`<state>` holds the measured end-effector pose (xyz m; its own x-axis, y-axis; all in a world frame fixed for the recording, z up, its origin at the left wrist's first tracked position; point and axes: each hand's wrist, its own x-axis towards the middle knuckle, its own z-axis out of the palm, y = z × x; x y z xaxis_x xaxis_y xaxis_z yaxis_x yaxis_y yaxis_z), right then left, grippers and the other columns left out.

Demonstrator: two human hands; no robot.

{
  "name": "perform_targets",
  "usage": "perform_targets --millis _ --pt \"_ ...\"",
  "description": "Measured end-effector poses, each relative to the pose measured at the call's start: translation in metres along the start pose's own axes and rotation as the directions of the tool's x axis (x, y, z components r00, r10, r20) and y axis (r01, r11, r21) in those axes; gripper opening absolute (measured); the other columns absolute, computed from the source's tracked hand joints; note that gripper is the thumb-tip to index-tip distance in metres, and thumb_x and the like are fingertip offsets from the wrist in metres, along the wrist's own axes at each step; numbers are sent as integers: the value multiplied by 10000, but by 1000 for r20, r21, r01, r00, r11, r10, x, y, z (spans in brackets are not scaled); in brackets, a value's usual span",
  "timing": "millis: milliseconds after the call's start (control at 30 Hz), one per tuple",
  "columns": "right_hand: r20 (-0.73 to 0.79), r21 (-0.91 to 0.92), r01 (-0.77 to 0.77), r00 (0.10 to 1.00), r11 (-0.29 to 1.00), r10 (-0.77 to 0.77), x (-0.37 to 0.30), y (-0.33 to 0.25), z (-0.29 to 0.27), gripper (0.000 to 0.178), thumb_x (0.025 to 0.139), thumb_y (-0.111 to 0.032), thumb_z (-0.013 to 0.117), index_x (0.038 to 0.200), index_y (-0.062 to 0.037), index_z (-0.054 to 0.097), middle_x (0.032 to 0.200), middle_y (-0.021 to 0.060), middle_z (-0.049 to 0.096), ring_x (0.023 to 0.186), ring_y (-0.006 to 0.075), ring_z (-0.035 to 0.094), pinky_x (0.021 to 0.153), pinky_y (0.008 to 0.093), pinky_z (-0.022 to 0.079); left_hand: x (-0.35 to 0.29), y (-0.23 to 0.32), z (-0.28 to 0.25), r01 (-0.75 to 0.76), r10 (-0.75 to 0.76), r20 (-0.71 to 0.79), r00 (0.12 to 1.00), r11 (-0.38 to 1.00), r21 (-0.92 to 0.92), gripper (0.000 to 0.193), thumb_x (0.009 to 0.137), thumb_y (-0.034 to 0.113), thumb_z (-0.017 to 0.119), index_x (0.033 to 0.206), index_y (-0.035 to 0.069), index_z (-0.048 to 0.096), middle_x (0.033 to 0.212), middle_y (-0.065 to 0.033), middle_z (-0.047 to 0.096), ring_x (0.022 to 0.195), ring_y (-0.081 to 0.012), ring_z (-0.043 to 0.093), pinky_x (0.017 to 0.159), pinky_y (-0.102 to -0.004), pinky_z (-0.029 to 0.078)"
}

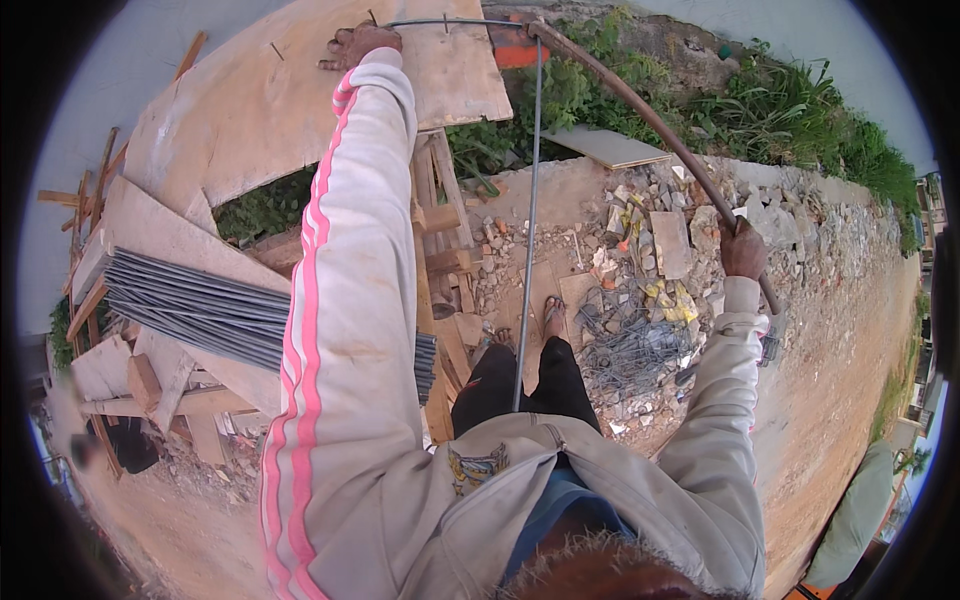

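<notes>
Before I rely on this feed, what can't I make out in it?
Head view: the palm side of the left hand, hidden by its own back.
Head view: whether the long grey rod continues beyond the jacket, which hides it.
Head view: the middle of the bundle of grey rods, behind the left sleeve.
Head view: how the brown bar meets the rod, too small.

The rod (529, 220) is metal, the board (230, 115) matt wood.

Leafy weeds (775, 118) beyond rubble (778, 222); tangled grey wire (635, 352) near yellow scraps (676, 304).
</notes>
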<state>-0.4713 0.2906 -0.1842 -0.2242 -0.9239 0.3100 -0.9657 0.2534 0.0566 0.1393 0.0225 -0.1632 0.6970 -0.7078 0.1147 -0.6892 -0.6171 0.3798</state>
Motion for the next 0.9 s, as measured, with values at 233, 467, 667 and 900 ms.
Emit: perform_targets --millis 233,467,667,900 --pt "11 -46 18 1000 999 -17 -7 -6 -7 408 904 -536 648 971 -138 708 744 200 690 717 432 685 623 540 543 4 1 5 10 -9 -55 998 1000 20 452 893 452 586 1296 260 655 1484 -35 447 1441 -308 329 1232 -625 42" --pt "31 -7 -22 999 1000 22 -44 -38 -40 391 899 -510 664 886 -119 671 726 190 686 706 427 684 605 538 530 2 1 0 -1 1 -25 1000 1000 15 448 892 455 580 1290 265 659 1481 -37 454 1433 -303 346 1225 -636 67" --pt "135 27 8 991 1000 -12 -22 -29 -46 405 903 -510 660 932 -106 675 757 191 699 745 430 691 659 550 530 7 -4 8 -12 13 -55 998 999 34 479 900 510 558 1315 287 647 1487 -48 457 1453 -301 321 1216 -651 61" --pt "221 480 189 919 857 -326 36 -7 -25 432 879 -451 708 1107 -86 677 870 201 718 815 443 690 716 511 532 3 -4 7 -17 18 -17 1000 997 82 491 910 534 545 1336 305 634 1525 -59 432 1459 -299 324 1207 -658 86"
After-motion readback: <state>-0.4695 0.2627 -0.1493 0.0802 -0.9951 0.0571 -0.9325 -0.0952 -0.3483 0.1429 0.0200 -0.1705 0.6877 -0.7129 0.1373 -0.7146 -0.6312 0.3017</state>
